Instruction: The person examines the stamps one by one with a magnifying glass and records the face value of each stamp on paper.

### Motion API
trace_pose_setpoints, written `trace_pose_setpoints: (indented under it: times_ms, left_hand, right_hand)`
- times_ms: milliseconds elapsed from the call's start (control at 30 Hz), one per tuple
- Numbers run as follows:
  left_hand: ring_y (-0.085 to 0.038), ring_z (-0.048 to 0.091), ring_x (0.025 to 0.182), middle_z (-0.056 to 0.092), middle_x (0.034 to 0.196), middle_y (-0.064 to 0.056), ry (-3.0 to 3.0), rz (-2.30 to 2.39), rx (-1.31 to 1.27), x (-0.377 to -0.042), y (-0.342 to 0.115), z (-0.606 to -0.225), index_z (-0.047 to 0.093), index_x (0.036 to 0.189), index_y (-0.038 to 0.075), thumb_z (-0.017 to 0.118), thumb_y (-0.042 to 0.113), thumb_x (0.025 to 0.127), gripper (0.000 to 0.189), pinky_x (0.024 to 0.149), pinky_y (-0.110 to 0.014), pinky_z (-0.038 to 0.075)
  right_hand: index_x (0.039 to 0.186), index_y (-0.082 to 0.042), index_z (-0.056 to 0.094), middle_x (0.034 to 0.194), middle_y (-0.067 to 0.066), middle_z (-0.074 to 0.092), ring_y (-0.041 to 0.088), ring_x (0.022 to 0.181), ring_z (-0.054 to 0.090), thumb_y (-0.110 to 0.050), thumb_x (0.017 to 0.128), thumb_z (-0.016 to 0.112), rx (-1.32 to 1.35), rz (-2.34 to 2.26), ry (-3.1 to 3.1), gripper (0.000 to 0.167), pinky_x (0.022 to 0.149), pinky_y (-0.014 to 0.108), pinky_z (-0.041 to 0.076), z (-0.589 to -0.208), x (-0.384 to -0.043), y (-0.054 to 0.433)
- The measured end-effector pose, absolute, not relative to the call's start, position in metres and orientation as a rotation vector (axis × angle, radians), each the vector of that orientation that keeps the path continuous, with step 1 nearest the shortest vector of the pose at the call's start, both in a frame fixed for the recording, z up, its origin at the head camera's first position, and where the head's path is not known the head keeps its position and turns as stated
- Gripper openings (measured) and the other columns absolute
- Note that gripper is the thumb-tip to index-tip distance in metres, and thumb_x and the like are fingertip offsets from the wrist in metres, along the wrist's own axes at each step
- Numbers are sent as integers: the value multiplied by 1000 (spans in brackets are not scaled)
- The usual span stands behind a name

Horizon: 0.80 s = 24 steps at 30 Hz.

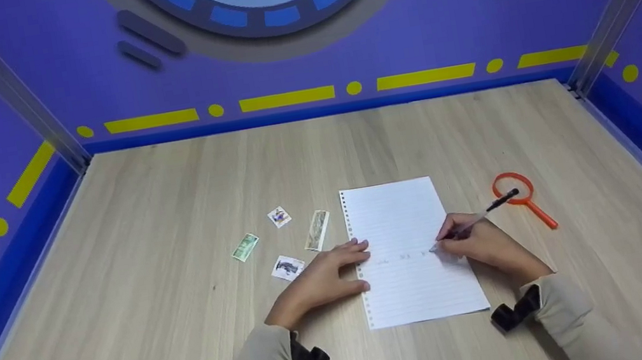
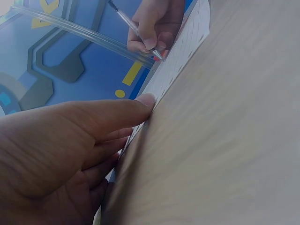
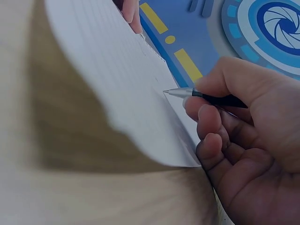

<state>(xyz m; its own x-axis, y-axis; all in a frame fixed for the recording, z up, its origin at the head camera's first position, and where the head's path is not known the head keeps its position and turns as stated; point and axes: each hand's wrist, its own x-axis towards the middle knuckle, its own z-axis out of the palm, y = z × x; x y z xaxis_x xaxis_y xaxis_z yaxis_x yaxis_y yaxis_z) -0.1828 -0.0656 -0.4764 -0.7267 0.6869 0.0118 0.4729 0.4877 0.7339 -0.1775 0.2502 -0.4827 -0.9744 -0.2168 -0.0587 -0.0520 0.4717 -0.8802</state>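
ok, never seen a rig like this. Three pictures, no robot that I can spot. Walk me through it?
There's no robot arm here: these are a person's bare hands. The widest picture comes from a camera on the head, looking forward and down. The other two come from cameras worn on each wrist, so one hand looms large in each.

The right hand holds a pen, its tip at a lined sheet that bears a few faint marks. The left hand rests its fingertips and thumb on the sheet's punched left edge.

Also on the wooden table: four small stamp-like pieces left of the sheet, and an orange magnifying glass to its right.
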Motion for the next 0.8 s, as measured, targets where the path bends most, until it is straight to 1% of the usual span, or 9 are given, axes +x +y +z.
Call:
trace_pose_setpoints:
  times_ms: [233, 533, 800]
  left_hand:
    - [-24, 36, 142, 48, 147, -7, 2458, 1084, 974, -183, -65, -477, 56, 133, 2, 72, 20, 84, 54, 118, -39, 29]
    - [-23, 35, 142, 47, 147, -6, 2458, 1072, 973, -183, -65, -477, 56, 133, 3, 71, 21, 85, 54, 118, -39, 28]
    - [-24, 35, 142, 47, 147, -7, 2461, 1071, 983, -183, -65, -477, 56, 133, 2, 71, 21, 85, 54, 118, -39, 28]
  right_hand:
    - [92, -1, 66, 81, 1, 62, 6, 60, 53, -4, 85, 68, -287, -1509, 2537, 8, 55, 18, 45, -483, -178, 251]
    - [90, -4, 64, 77, 3, 59, 9, 61, 54, -12, 83, 72, -298, -1540, 2489, 14, 54, 19, 44, -480, -176, 251]
    - [91, -6, 66, 79, 2, 61, 9, 61, 54, -12, 82, 72, -259, -1513, 2527, 12, 55, 19, 44, -481, -176, 251]
